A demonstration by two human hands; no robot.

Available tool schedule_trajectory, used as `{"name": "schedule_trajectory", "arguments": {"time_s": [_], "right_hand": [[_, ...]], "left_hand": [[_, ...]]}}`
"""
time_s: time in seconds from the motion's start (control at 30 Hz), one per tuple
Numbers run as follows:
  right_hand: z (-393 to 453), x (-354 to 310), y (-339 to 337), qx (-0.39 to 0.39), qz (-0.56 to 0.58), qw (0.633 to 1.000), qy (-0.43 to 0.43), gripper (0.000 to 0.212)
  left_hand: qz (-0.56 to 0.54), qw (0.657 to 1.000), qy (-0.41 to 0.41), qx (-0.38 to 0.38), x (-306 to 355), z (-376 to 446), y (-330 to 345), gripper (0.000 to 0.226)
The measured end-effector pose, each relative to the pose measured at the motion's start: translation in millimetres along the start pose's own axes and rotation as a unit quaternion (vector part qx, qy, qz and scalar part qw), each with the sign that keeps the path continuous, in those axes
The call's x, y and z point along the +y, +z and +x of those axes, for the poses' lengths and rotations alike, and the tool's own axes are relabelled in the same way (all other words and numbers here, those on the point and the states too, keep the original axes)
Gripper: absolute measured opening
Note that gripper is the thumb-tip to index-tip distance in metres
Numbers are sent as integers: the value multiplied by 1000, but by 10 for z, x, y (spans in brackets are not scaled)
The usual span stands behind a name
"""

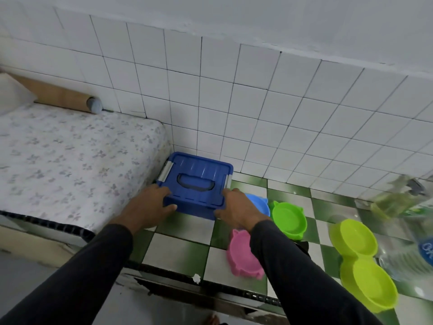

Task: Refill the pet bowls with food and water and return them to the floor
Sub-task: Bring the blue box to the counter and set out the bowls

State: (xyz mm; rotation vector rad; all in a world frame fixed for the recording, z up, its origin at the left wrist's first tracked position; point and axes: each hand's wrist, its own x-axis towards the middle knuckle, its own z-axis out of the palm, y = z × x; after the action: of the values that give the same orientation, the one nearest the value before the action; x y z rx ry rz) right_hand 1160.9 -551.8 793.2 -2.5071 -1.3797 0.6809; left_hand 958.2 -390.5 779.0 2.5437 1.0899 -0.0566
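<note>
A blue lidded storage box with a handle recess and grey side clips sits on the green-and-white checked surface, against the tiled wall. My left hand grips its near left corner and my right hand grips its near right corner. Right of the box lie a blue pet bowl, partly hidden by my right hand, a bright green bowl, a pink bowl partly under my right sleeve, and a yellow-green double bowl. All the bowls look empty.
A flower-patterned mattress lies to the left, with a cardboard tube along the wall. At the right edge stand a clear water bottle with a blue label and a blurred pump bottle. The tiled ledge's front edge is chipped.
</note>
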Motion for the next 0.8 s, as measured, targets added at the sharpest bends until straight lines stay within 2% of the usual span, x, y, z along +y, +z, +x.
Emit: {"name": "schedule_trajectory", "arguments": {"time_s": [0.37,0.57,0.8], "right_hand": [[647,-76,18,-32,-28,999,29,60],[885,-164,109,-33,-41,997,63,66],[1119,-294,189,-2,-61,991,119,51]], "left_hand": [[-14,1000,-7,-14,-239,639,31,63],[-7,1000,22,-21,-383,952,49,52],[10,998,63,-19,-602,1372,40,32]]}}
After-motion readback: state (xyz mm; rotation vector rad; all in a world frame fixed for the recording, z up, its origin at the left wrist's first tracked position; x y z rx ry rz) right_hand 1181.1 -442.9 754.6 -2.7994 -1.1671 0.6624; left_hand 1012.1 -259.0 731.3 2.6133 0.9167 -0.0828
